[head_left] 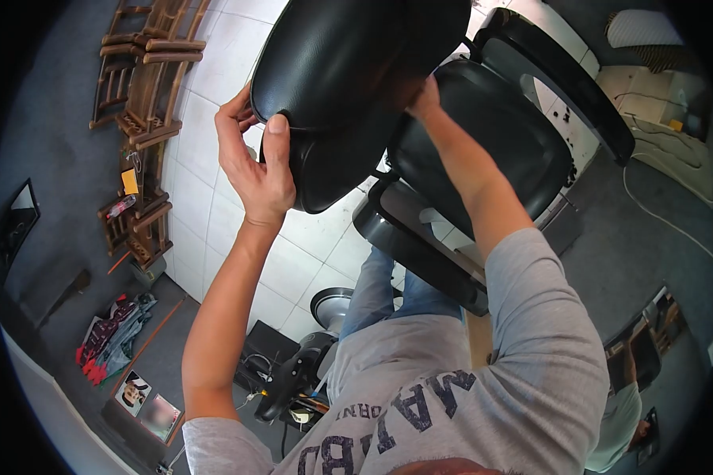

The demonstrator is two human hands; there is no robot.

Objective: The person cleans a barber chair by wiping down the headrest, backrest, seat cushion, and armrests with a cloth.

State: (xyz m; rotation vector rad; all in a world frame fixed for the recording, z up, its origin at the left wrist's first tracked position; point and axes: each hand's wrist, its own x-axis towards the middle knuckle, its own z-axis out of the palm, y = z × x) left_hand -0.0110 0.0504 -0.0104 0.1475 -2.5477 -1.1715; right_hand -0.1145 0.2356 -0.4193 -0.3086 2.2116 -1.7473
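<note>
A black padded barber chair stands before me, its backrest nearest the top of the view and its seat to the right. My left hand wraps round the left edge of the backrest, the thumb pressed on the padding and the fingers curled behind it. Against the backrest's right side, close to the seat, is my right hand; its fingers are mostly hidden in shadow behind the padding. Black armrests flank the seat, one at the upper right and the other near my legs.
Bamboo shelving stands along the left wall. A round metal chair base and a dark cart with cables are beside my legs. Dark hair clippings lie on the white tiled floor at right. A mirror reflection shows at lower right.
</note>
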